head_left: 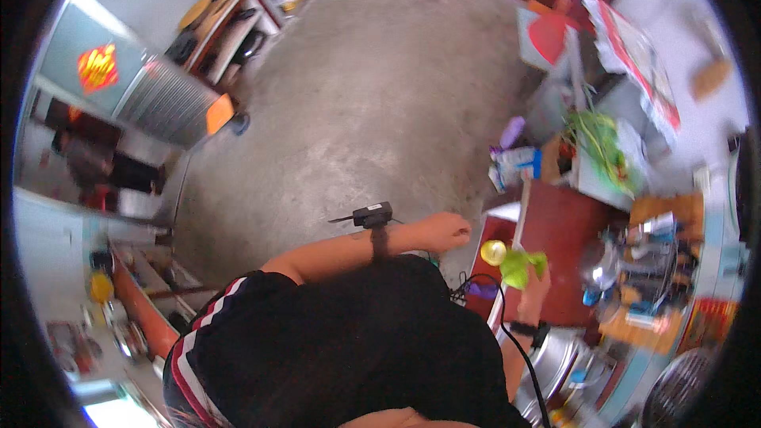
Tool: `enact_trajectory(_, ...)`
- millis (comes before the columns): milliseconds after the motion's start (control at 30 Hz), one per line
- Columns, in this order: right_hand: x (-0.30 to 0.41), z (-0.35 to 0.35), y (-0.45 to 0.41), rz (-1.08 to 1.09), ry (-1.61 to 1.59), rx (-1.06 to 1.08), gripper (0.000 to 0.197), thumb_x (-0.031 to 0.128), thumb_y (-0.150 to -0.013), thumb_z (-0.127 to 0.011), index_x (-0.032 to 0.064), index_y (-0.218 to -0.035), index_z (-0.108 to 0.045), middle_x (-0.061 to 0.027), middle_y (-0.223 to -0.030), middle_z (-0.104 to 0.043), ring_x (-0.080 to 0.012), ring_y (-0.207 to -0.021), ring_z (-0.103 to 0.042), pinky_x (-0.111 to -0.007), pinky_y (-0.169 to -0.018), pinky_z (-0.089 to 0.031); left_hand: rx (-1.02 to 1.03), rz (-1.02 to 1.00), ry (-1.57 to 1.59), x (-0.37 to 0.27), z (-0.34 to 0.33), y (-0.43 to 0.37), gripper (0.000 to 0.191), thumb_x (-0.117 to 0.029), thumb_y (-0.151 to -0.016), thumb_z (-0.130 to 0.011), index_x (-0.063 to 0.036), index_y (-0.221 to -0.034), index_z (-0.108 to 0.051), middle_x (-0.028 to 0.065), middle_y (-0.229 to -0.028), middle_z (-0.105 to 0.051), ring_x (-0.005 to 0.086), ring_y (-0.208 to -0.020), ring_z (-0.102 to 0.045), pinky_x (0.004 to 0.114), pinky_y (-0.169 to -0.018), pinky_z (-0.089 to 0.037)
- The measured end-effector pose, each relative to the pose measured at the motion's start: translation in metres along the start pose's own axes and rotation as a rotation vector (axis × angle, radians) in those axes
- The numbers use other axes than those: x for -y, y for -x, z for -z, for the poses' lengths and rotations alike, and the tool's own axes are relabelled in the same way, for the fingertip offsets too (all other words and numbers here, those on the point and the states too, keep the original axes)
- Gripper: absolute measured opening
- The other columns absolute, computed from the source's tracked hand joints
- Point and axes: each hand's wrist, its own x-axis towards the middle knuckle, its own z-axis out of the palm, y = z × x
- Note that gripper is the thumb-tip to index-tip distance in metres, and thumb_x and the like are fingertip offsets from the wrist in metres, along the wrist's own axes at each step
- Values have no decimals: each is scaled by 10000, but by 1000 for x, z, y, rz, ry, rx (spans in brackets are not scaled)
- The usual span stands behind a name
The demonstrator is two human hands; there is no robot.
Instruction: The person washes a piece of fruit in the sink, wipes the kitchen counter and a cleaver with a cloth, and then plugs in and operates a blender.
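Observation:
My left hand [449, 232] is held over the concrete floor in front of my body, its fingers curled; whether anything lies inside them does not show. A black device [373, 214] is strapped to that forearm. On the right, my right hand [535, 285] is beside a bright green cloth-like or leafy item [516, 267], which covers its fingers and appears held. A yellow round object [493, 252] touches or overlaps the green item's left end; blur hides its kind. Below them lies a dark red tabletop [565, 249], and a black cable [505, 315] runs past the right forearm.
Leafy green vegetables [600, 137] lie beyond the tabletop. Bottles and utensils stand on its right, with metal pans [550, 362] nearer me. A wooden shelf unit [238, 18] stands far left. Through the doorway at left, a person [95, 160] is visible. An orange item [220, 114] is by the door.

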Motion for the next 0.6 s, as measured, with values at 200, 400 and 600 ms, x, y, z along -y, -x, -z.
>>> enact_trajectory(200,-62,116,-54,324,203,-387,289,160,-915,-543,27,-1170,-577,-77,-1038,-620,-220,-885,-618,-348,-750,-529,-320,399,61,55,63,95,292,-272,-905,-513,-41,-1051,-617,170,-971,-635,333,-915,-601,410,-808,-473)
enact_trajectory(400,-76,39,-98,-198,282,-58,251,200,-895,-548,50,-1092,-591,-63,-995,-639,-219,-879,-629,-366,-745,-524,-867,462,71,124,44,205,270,-292,-911,-450,-61,-929,-588,178,-999,-626,408,-922,-580,479,-778,-482)
enact_trajectory(600,-62,-117,-135,-427,381,460,224,240,-876,-552,72,-1014,-606,-49,-952,-658,-219,-872,-639,-384,-741,-518,-988,823,185,149,36,327,307,-320,-896,-518,-78,-1049,-630,176,-966,-663,373,-941,-622,433,-800,-503)
